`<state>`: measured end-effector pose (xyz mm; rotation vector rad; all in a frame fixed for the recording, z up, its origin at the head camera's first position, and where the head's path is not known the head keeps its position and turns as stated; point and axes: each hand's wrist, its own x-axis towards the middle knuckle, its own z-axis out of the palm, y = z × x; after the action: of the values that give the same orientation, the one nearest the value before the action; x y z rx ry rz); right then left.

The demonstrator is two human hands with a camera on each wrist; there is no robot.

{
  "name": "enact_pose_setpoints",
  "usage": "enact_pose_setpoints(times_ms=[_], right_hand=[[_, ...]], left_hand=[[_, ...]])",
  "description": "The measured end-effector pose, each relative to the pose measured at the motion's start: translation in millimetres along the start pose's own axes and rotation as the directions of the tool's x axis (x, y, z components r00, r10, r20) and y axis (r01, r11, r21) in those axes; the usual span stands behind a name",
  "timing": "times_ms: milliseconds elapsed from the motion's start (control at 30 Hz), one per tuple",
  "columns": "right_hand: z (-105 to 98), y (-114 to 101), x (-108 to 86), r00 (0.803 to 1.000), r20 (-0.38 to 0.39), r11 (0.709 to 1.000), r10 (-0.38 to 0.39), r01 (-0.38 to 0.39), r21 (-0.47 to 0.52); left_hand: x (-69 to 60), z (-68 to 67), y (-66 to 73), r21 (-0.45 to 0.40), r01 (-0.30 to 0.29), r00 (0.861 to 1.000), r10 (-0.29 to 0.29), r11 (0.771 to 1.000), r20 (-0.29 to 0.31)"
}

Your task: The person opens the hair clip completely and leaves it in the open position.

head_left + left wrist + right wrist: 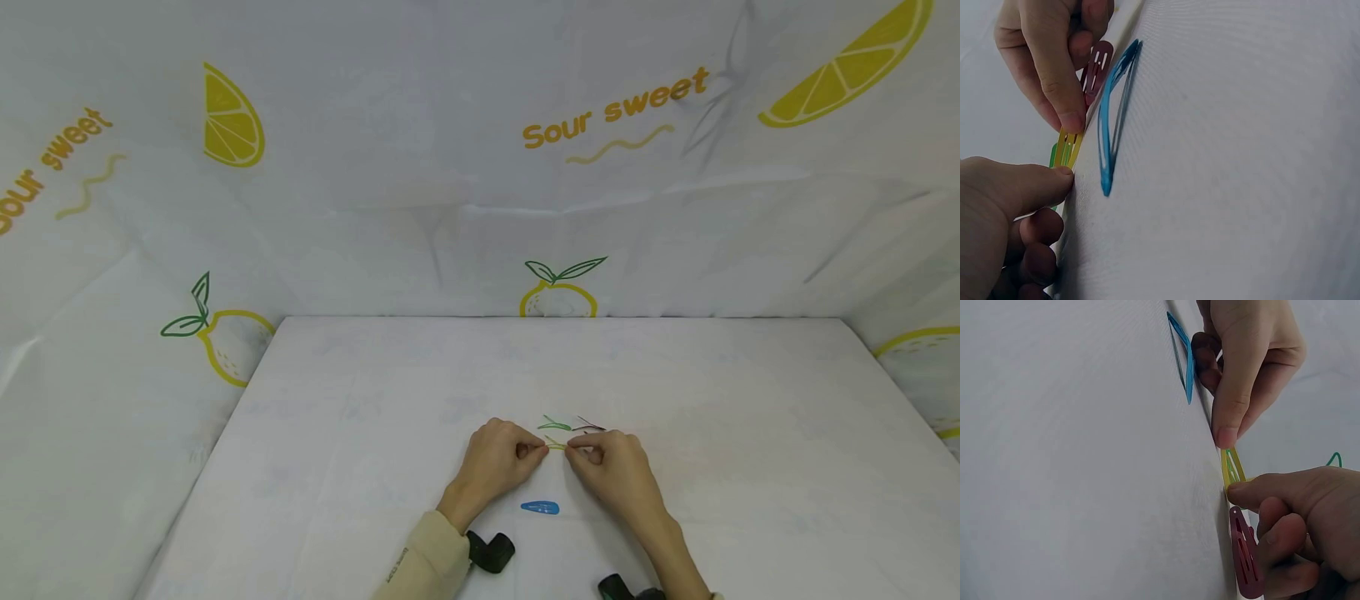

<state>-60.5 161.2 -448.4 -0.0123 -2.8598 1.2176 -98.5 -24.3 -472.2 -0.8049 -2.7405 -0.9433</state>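
A yellow snap hair clip [556,447] is between both hands, just above or on the white table. My left hand [501,454] pinches one end of it between thumb and fingertips. At its other end, the right hand [613,467] pinches with thumb and index finger. Just beyond the hands lie a green hair clip [555,426] and a dark red one [1244,556], both partly hidden by the fingers in the wrist views. Nearer to me a blue hair clip [540,507] lies on the table; its two layers stand apart in the left wrist view.
The white table [337,467] reaches back to a white cloth wall [420,167] printed with lemons and lettering. Black camera mounts [492,553] sit at both wrists, close to the tabletop. A beige sleeve [427,558] covers my left forearm.
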Motion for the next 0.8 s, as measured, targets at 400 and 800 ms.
enact_pose_setpoints(times_ms=[400,800], right_hand=[[1.7,1.3,0.3,1.000,-0.004,1.000,0.002,-0.002,0.015],[-2.4,-2.2,-3.7,1.000,0.016,0.999,0.022,-0.023,0.036]], left_hand=[[0.7,-0.6,1.9,0.002,0.023,1.000,-0.023,1.000,0.014],[-13.3,-13.1,-2.5,-0.138,0.062,0.998,-0.057,0.989,0.039]])
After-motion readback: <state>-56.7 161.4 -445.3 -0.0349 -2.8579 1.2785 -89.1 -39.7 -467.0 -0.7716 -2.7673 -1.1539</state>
